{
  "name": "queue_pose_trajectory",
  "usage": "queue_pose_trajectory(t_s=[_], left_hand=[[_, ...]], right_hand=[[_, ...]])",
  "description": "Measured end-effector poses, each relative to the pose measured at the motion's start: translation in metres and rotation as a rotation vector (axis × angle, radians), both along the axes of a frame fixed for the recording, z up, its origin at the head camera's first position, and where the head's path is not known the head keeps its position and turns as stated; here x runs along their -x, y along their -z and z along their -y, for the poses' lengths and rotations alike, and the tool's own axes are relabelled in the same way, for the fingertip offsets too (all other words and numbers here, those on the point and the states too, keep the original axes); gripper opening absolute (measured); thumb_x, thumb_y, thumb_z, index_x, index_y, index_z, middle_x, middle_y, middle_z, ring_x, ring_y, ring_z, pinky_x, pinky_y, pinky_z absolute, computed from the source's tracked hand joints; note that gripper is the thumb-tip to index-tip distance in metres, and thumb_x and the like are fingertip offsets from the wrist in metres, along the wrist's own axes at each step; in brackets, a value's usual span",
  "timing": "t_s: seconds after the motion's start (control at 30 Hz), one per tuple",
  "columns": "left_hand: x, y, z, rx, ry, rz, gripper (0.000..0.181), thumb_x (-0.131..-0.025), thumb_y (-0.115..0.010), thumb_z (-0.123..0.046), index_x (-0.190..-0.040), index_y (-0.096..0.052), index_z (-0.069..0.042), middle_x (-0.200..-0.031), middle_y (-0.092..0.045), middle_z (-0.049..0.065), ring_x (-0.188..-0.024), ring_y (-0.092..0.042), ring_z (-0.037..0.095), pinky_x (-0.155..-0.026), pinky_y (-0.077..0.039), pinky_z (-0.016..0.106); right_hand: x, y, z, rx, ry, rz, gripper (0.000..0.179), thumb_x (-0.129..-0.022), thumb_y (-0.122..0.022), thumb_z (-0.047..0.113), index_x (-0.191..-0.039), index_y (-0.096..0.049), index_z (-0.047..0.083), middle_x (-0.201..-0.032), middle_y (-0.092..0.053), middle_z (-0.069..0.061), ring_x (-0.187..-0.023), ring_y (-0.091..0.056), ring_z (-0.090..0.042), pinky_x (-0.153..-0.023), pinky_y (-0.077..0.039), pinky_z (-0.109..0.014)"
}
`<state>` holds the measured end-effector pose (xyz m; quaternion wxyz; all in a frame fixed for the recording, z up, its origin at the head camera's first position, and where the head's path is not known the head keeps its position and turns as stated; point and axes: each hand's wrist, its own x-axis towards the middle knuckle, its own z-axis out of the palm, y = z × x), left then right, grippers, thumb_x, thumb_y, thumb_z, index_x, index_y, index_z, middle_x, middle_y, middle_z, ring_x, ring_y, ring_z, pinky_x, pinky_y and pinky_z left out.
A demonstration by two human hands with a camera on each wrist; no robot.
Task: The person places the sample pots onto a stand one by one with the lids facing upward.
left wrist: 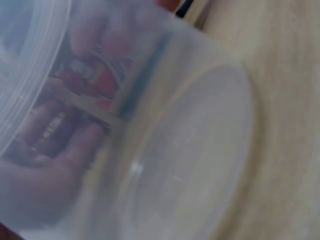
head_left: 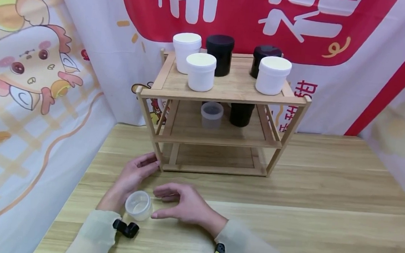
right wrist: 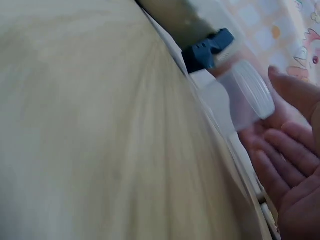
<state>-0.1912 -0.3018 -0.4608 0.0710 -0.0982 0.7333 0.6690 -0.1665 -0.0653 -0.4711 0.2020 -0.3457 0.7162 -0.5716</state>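
Note:
A clear plastic jar [head_left: 139, 205] stands upright and without a lid on the table, beside the left wrist. Through its wall the left wrist view shows blurred fingers; the jar [left wrist: 190, 160] fills most of that view. My left hand [head_left: 132, 178] lies just beyond the jar, its fingertips by the wooden rack's [head_left: 217, 170] front left leg; whether they touch it is hard to tell. To the jar's right, my right hand [head_left: 185, 204] is held with thumb and fingers spread apart, holding nothing. In the right wrist view the jar [right wrist: 245, 95] appears beyond the right thumb.
White jars [head_left: 200, 71] and black jars [head_left: 219, 54] stand on the rack's top shelf. The middle shelf bears another clear jar [head_left: 211, 115] and a black jar [head_left: 240, 114]. Printed cloth [head_left: 62, 139] borders the table [head_left: 326, 184] on the left, back and right.

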Motion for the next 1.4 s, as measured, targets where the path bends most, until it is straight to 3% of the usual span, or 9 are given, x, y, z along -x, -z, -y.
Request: queue_pose_trajectory(t_s=[0.3, 0.53, 0.8, 1.07, 1.4], left_hand=[[-0.003, -0.002, -0.001, -0.014, 0.003, -0.007, 0.062, -0.106, -0.069, -0.018, -0.162, -0.045, -0.009, -0.164, -0.052, 0.015, -0.142, -0.059, 0.021, -0.109, -0.053, 0.016], [-0.003, -0.003, -0.001, -0.018, 0.008, -0.015, 0.061, -0.107, -0.068, -0.018, -0.163, -0.044, -0.009, -0.163, -0.052, 0.016, -0.142, -0.059, 0.023, -0.111, -0.053, 0.017], [-0.003, -0.002, 0.000, -0.064, -0.002, -0.012, 0.064, -0.105, -0.071, -0.019, -0.162, -0.044, -0.006, -0.163, -0.051, 0.018, -0.131, -0.064, 0.011, -0.114, -0.053, 0.021], [-0.003, -0.001, 0.000, -0.096, -0.002, -0.014, 0.065, -0.105, -0.071, -0.020, -0.162, -0.043, -0.006, -0.163, -0.052, 0.016, -0.132, -0.063, 0.010, -0.118, -0.051, 0.025], [-0.002, -0.001, 0.001, -0.040, 0.010, 0.002, 0.068, -0.105, -0.072, -0.026, -0.163, -0.042, -0.008, -0.165, -0.050, 0.015, -0.148, -0.054, 0.027, -0.120, -0.050, 0.029]], right_hand=[[-0.008, 0.002, 0.021, 0.037, -0.014, -0.019, 0.071, -0.076, -0.100, 0.020, -0.139, -0.069, 0.015, -0.135, -0.076, 0.004, -0.118, -0.071, -0.002, -0.110, -0.058, -0.027], [-0.009, 0.003, 0.029, 0.026, 0.017, -0.027, 0.070, -0.075, -0.100, 0.019, -0.138, -0.069, 0.013, -0.133, -0.077, 0.002, -0.118, -0.070, -0.002, -0.110, -0.058, -0.026], [-0.009, 0.006, 0.034, 0.032, 0.018, -0.015, 0.059, -0.079, -0.098, 0.019, -0.133, -0.073, 0.015, -0.126, -0.079, 0.002, -0.113, -0.072, -0.001, -0.105, -0.061, -0.026], [-0.010, 0.005, 0.027, 0.029, 0.022, 0.015, 0.061, -0.079, -0.098, 0.021, -0.135, -0.073, 0.018, -0.128, -0.079, 0.006, -0.112, -0.072, 0.001, -0.105, -0.061, -0.026], [0.000, 0.009, -0.006, 0.033, 0.068, 0.124, 0.062, -0.078, -0.098, 0.014, -0.135, -0.072, 0.015, -0.127, -0.079, -0.001, -0.113, -0.075, -0.011, -0.106, -0.062, -0.030]])
